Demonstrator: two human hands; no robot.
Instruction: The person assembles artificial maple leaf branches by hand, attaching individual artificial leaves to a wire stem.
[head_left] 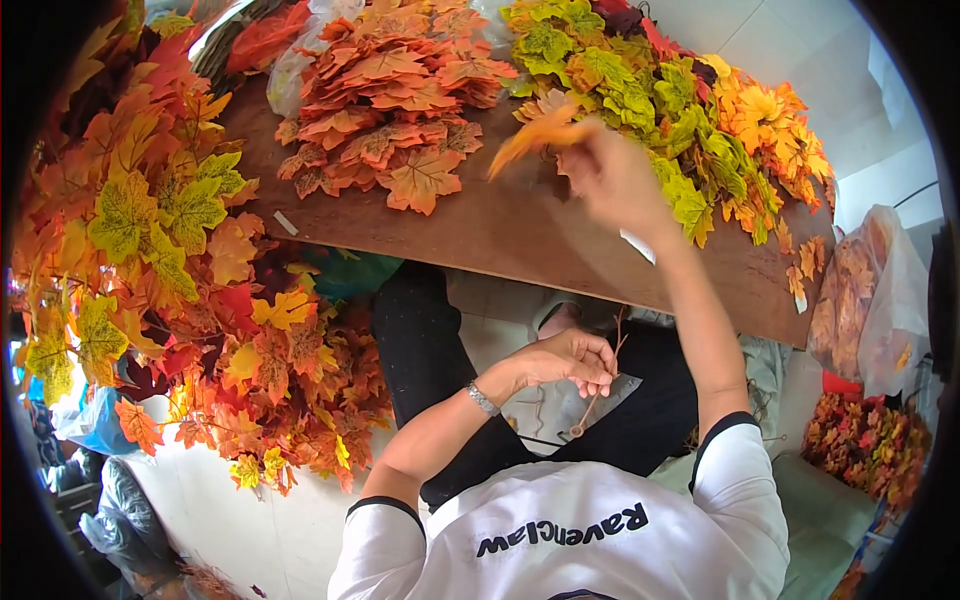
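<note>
My left hand [570, 360], with a metal watch on its wrist, is over my lap. Its fingers are closed round a thin brown twig [596, 408], which sticks out above and below them. Over the brown board, my right hand [612, 178] pinches an orange artificial maple leaf [538, 136], blurred by motion. Just left of that leaf lies a large heap of orange-red maple leaves [390, 110]. Beyond and right of the hand is a pile of green leaves [640, 90], with yellow-orange leaves [775, 120] beside it.
The brown board [480, 245] spans the space before my knees. Bunched autumn foliage [190, 250] crowds the left side. A clear plastic bag of leaves [868, 300] stands at the right, above a red-and-orange leaf cluster [870, 445]. Dark plastic bags [125, 520] lie lower left.
</note>
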